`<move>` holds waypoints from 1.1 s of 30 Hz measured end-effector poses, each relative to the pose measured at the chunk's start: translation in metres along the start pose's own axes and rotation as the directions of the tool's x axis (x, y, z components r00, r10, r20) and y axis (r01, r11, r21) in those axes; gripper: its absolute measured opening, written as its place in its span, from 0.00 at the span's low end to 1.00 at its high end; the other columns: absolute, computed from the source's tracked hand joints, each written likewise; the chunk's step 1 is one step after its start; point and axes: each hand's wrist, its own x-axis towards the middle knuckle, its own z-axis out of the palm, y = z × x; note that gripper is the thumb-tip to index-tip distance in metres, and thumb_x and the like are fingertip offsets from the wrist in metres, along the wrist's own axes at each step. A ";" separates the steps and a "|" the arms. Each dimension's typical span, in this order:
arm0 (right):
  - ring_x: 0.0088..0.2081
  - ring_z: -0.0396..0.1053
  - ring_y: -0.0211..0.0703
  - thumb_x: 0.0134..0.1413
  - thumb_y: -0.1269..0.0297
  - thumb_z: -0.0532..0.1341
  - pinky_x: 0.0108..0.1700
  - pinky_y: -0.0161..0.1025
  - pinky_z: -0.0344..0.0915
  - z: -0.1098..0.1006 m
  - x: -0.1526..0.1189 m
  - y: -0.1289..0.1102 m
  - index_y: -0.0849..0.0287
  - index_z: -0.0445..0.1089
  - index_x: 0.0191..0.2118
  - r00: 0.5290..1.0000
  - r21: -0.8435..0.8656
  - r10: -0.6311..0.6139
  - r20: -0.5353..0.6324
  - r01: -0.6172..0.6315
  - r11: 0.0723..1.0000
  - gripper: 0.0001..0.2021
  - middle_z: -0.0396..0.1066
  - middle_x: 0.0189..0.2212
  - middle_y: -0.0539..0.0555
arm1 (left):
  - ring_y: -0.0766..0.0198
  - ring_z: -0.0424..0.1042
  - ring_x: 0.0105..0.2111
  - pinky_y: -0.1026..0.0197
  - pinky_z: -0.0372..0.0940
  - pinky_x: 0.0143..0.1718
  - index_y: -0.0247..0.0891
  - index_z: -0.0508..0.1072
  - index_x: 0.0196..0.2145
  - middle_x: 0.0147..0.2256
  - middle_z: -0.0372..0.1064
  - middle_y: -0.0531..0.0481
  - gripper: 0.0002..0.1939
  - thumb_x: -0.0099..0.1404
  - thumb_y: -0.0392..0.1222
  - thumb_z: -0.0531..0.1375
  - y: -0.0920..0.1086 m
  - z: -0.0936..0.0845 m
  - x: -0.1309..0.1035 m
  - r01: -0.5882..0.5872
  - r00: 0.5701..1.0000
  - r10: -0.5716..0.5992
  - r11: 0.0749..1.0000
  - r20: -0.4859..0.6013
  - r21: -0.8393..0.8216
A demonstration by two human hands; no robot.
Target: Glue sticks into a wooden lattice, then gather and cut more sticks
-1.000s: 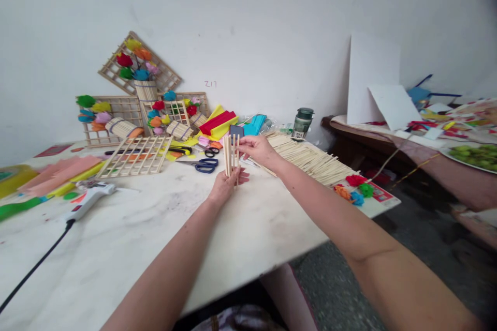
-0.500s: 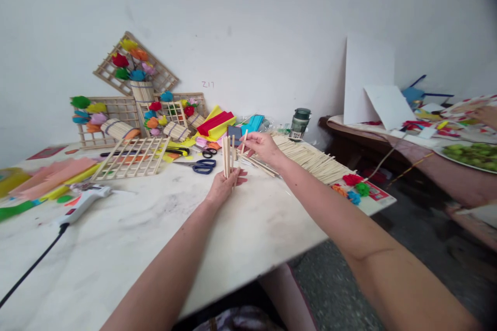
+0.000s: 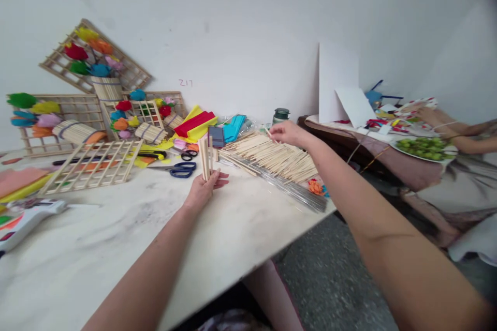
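Note:
My left hand (image 3: 202, 189) is closed around a small bunch of wooden sticks (image 3: 205, 159), which stand upright above the marble-like tabletop. Its fingertips point to the right. Farther back, my right hand (image 3: 288, 133) pinches one short wooden stick (image 3: 268, 133) between thumb and fingers. Below that hand spreads a wide pile of loose wooden sticks (image 3: 272, 154). Thin grey wires or rods (image 3: 295, 191) lie along the pile's near side.
Blue-handled scissors (image 3: 182, 169), a stick lattice (image 3: 93, 165) and a white glue gun (image 3: 33, 220) lie to the left. Decorated lattices with paper flowers (image 3: 100, 70) lean on the wall. A green-lidded jar (image 3: 281, 115) stands behind. Another person's hand (image 3: 423, 114) works at the right table.
My right hand has moved right, away from the left hand's bunch to over the pile, with a stick in its fingers. The view has turned right; my left hand keeps its sticks.

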 end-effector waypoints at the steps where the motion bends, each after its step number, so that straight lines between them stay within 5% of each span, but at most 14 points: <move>1: 0.24 0.63 0.34 0.44 0.68 0.55 0.27 0.31 0.57 -0.004 -0.005 0.009 0.65 0.71 0.29 0.993 -0.141 0.037 0.113 -0.021 0.990 0.09 0.68 0.21 0.51 | 0.58 0.74 0.31 0.54 0.67 0.38 0.31 0.69 0.32 0.36 0.73 0.39 0.23 0.51 0.57 0.59 0.001 0.000 0.000 0.001 1.000 -0.001 1.000 -0.003 0.001; 6: 0.29 0.66 0.37 0.41 0.68 0.57 0.27 0.30 0.54 -0.004 -0.025 0.042 0.61 0.74 0.31 0.895 -0.558 0.300 0.329 -0.073 0.827 0.10 0.72 0.27 0.51 | 0.59 0.74 0.30 0.54 0.68 0.36 0.31 0.68 0.30 0.34 0.73 0.41 0.23 0.51 0.57 0.60 0.004 0.002 -0.001 0.012 1.000 -0.011 1.000 -0.017 0.016; 15: 0.29 0.69 0.44 0.37 0.75 0.58 0.28 0.35 0.59 0.019 -0.046 0.051 0.61 0.75 0.33 0.770 -0.699 0.487 0.413 -0.075 0.711 0.14 0.74 0.32 0.58 | 0.61 0.72 0.26 0.55 0.68 0.35 0.31 0.67 0.29 0.26 0.71 0.46 0.23 0.49 0.57 0.60 0.004 0.003 -0.002 -0.007 1.000 0.007 1.000 -0.015 -0.020; 19: 0.32 0.69 0.44 0.39 0.73 0.58 0.31 0.35 0.61 0.022 -0.040 0.050 0.58 0.76 0.35 0.799 -0.700 0.466 0.381 -0.079 0.710 0.14 0.74 0.34 0.57 | 0.64 0.70 0.22 0.59 0.67 0.30 0.32 0.67 0.27 0.21 0.69 0.49 0.22 0.50 0.57 0.60 0.006 0.004 -0.003 -0.025 1.000 0.025 1.000 -0.007 -0.009; 25: 0.35 0.70 0.45 0.45 0.69 0.55 0.33 0.34 0.60 0.037 -0.020 0.046 0.58 0.75 0.36 0.936 -0.690 0.264 0.234 -0.031 0.723 0.13 0.74 0.35 0.57 | 0.70 0.63 0.17 0.62 0.65 0.26 0.33 0.67 0.25 0.18 0.64 0.53 0.21 0.51 0.57 0.59 0.004 0.004 -0.003 -0.066 0.998 0.067 0.996 -0.005 0.055; 33: 0.38 0.69 0.44 0.44 0.71 0.54 0.34 0.33 0.58 0.074 -0.001 0.046 0.60 0.73 0.41 0.948 -0.686 0.245 0.203 -0.040 0.726 0.16 0.73 0.38 0.60 | 0.75 0.53 0.15 0.60 0.68 0.30 0.34 0.66 0.25 0.13 0.53 0.61 0.20 0.52 0.56 0.59 -0.001 0.004 -0.002 -0.046 0.999 0.046 0.998 0.003 0.031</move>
